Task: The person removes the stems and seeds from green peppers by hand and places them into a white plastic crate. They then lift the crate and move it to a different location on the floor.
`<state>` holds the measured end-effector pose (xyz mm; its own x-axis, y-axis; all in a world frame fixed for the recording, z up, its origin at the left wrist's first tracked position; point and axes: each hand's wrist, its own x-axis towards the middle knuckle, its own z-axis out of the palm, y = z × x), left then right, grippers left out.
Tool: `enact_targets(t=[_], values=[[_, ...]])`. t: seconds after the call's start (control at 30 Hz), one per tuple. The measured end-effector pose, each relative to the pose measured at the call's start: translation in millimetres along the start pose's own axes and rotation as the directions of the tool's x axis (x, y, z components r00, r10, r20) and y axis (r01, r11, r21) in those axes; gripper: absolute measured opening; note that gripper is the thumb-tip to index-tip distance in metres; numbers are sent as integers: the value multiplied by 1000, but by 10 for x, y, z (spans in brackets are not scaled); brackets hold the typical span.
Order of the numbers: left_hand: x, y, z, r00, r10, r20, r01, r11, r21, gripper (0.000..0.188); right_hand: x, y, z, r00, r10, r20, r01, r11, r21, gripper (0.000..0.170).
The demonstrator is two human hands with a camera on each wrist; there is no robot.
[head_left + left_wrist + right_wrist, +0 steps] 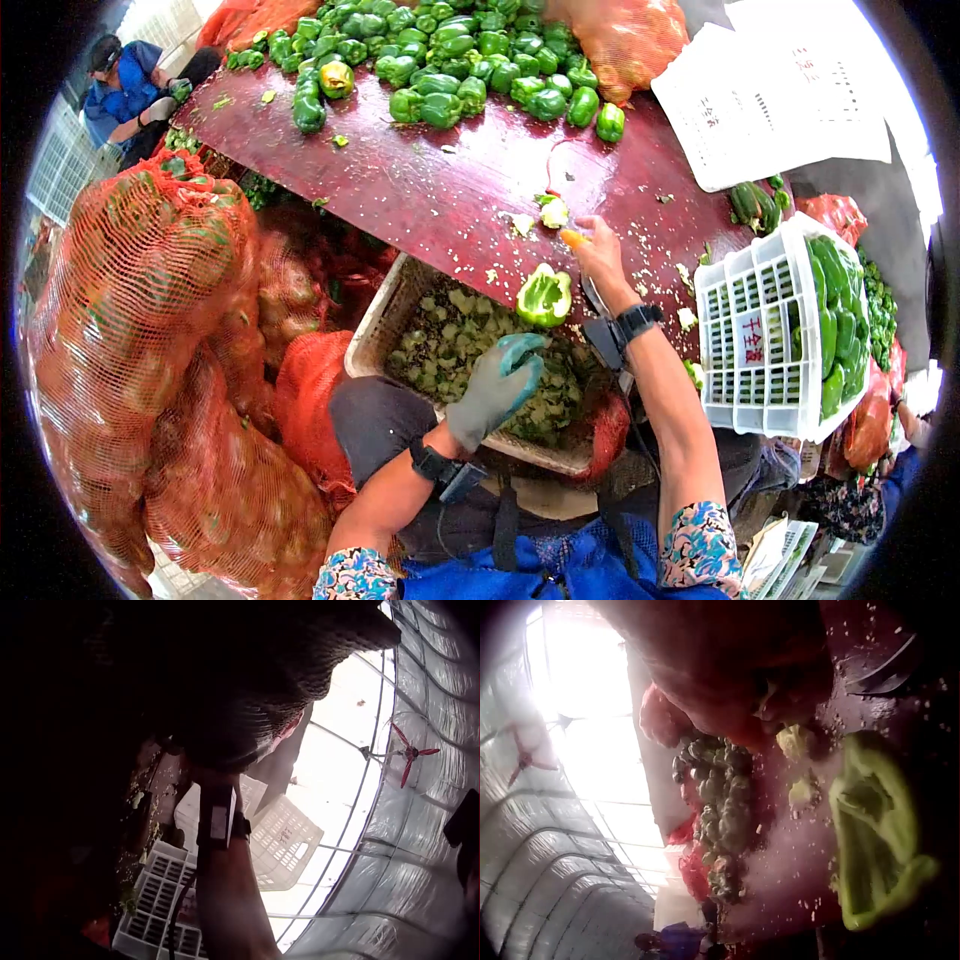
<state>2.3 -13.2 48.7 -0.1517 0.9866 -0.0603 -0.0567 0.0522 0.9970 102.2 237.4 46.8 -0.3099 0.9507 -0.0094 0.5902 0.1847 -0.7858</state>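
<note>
My left hand (pixel 500 388), in a grey glove with teal fingertips, hovers over a crate (pixel 372 315) of pepper cores and seeds. Its fingers are loosely bent and hold nothing. My bare right hand (pixel 603 262) is over the dark red table, something orange at its thumb. It grips a knife, whose curved blade (pixel 889 671) shows beside the palm in the right wrist view. Just beyond the fingertips lies a pale pepper core (pixel 553 212). A hollowed green pepper piece (pixel 545 297) sits at the table's near edge, cut side up, between the hands.
Green peppers (pixel 440 100) are heaped across the far table (pixel 400 195). A white basket (pixel 745 340) of peppers stands at right, white boards (pixel 770 110) behind it. Filled red mesh bags (pixel 130 330) crowd the left. Another person (pixel 125 95) sits far left.
</note>
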Motion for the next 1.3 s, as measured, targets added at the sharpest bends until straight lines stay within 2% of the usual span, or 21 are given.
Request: enact_targets(t=[0.03, 0.13, 0.17, 0.3, 0.4, 0.43, 0.47, 0.53, 0.57, 0.6, 0.67, 0.7, 0.77, 0.8, 0.83, 0.93, 0.97, 1.13, 1.17, 1.27, 1.3], values=[[4, 34, -16, 1000, -19, -16, 19, 1000, 8, 36, 131, -15, 98, 996, -58, -65, 53, 995, -81, 53], [20, 178, -58, 998, 29, -57, -27, 999, 37, 34, 355, -112, 290, 987, 16, -161, -74, 930, -359, 61], [25, 218, -67, 998, 21, -63, -19, 999, 31, 34, 415, -118, 321, 985, 74, -154, -127, 920, -370, 72], [45, 187, -105, 996, 12, -85, -10, 1000, 26, 32, 464, -133, 364, 1000, 14, -26, -26, 844, -536, 64], [56, 251, -103, 991, -30, -129, 21, 998, -67, 30, 419, -81, 280, 995, -92, 30, 96, 917, -387, 61], [64, 263, -107, 987, -53, -153, 35, 993, -115, 30, 518, 109, 318, 959, -279, 44, 278, 909, -312, 52], [71, 276, -112, 981, -76, -177, 47, 986, -163, 30, 579, 317, 314, 954, -293, 66, 300, 925, -234, 48], [103, 222, -112, 965, -127, -231, 65, 964, -259, 29, 395, 209, 167, 940, -324, 108, 333, 940, -77, 42], [129, 144, -147, 966, -19, -257, -17, 991, -136, 34, 250, 109, 87, 918, -362, 165, 350, 932, 99, 36], [137, 202, -149, 965, -73, -253, 0, 960, -278, 36, 84, -3, 0, 904, -341, 258, 280, 928, 245, 37], [151, 358, -153, 958, -179, -223, 31, 841, -540, 41, -362, -305, -146, 838, -455, 300, 348, 871, 347, 39], [184, 259, -187, 972, -205, -116, 78, 743, -664, 46, -573, -400, -177, 810, -492, 318, 382, 855, 350, 41], [189, 250, -205, 999, -41, -15, 19, 725, -688, 45, -920, -491, -199, 742, -561, 366, 444, 821, 360, 44], [169, 231, -196, 998, 45, 35, -8, 713, -701, 44, -1041, -439, -139, 733, -543, 410, 401, 832, 384, 47], [156, 132, -152, 998, -2, 57, 45, 665, -746, 44, -1143, -406, -112, 739, -533, 413, 411, 842, 350, 48], [67, 20, -125, 998, -59, -5, 36, 666, -745, 44, -1260, -372, -107, 745, -550, 377, 501, 835, 230, 48], [40, 18, -109, 997, -83, -5, 47, 618, -784, 45, -1280, -376, -128, 735, -569, 369, 543, 820, 182, 47], [49, 36, -56, 997, -80, -3, 66, 845, -530, 40, -1395, -425, -328, 758, -545, 359, 640, 728, -244, 37], [57, 30, -42, 995, -96, -8, 80, 874, -478, 39, -1419, -473, -344, 749, -587, 309, 659, 712, -244, 28], [22, 112, 74, 993, -89, 78, 118, 693, -711, 36, -1416, -411, -330, 759, -587, 282, 646, 733, -214, 21], [65, 75, 55, 991, -80, 105, 130, 735, -666, 34, -1419, -417, -333, 779, -542, 314, 615, 757, -221, 22]])
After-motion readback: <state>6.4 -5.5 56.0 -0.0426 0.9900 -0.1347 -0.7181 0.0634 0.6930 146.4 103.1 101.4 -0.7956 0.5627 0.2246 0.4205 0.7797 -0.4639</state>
